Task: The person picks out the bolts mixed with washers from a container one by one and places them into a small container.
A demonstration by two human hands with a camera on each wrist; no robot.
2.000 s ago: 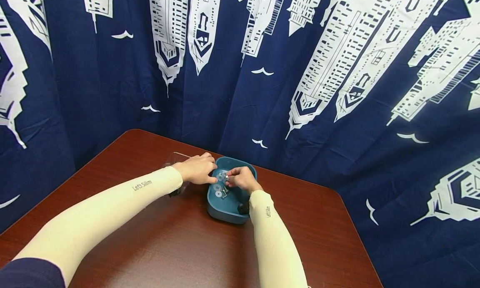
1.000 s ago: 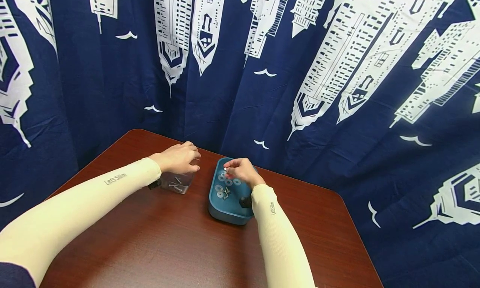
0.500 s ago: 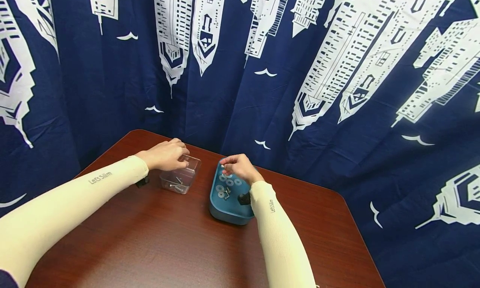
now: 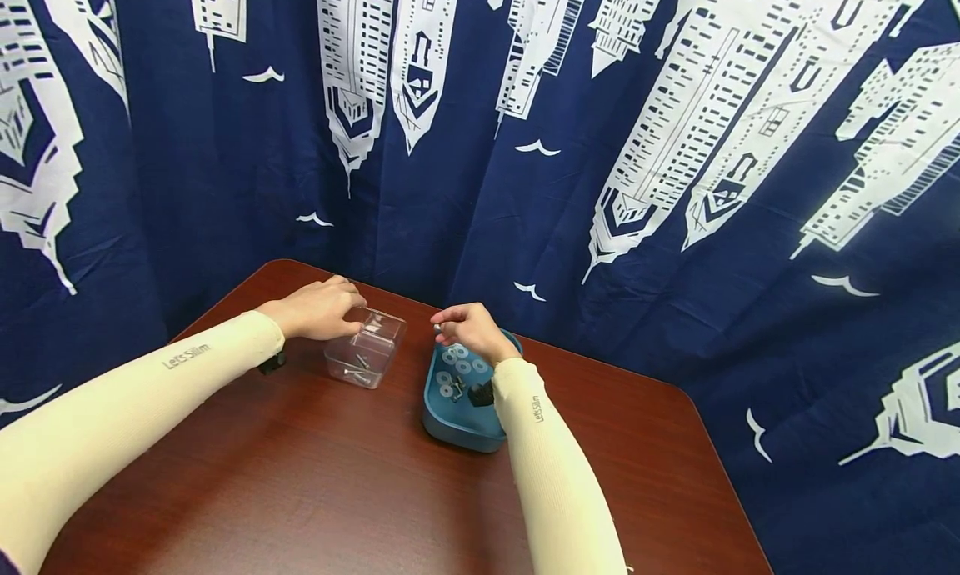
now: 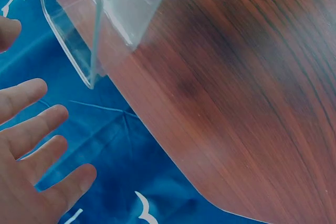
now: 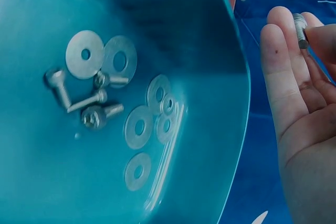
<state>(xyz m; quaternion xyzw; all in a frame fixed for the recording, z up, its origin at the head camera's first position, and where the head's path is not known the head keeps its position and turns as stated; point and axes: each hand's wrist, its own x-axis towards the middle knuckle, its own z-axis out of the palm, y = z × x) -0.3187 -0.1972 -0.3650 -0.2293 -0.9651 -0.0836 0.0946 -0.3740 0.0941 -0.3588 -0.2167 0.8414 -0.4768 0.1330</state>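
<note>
My right hand (image 4: 472,332) hovers over the far left of a blue tray (image 4: 463,437), pinching a small screw (image 6: 301,31) between thumb and fingers. Several flat washers (image 6: 138,127) and several screws (image 6: 94,117) lie inside the tray. At the left, my left hand (image 4: 318,308) is beside a clear plastic box (image 4: 375,360) that has a few screws (image 4: 362,364) in it. In the left wrist view the left hand (image 5: 37,150) has its fingers spread and holds nothing, apart from the box's rim.
Both containers stand near the far edge of the brown wooden table (image 4: 300,475), the clear box left of the tray. A dark blue curtain (image 4: 450,250) with white building prints hangs behind the table.
My left hand has moved left from the tray, past the clear box, uncovering the box. The right hand has risen and shifted slightly toward the tray's far left, with the small screw in its fingers.
</note>
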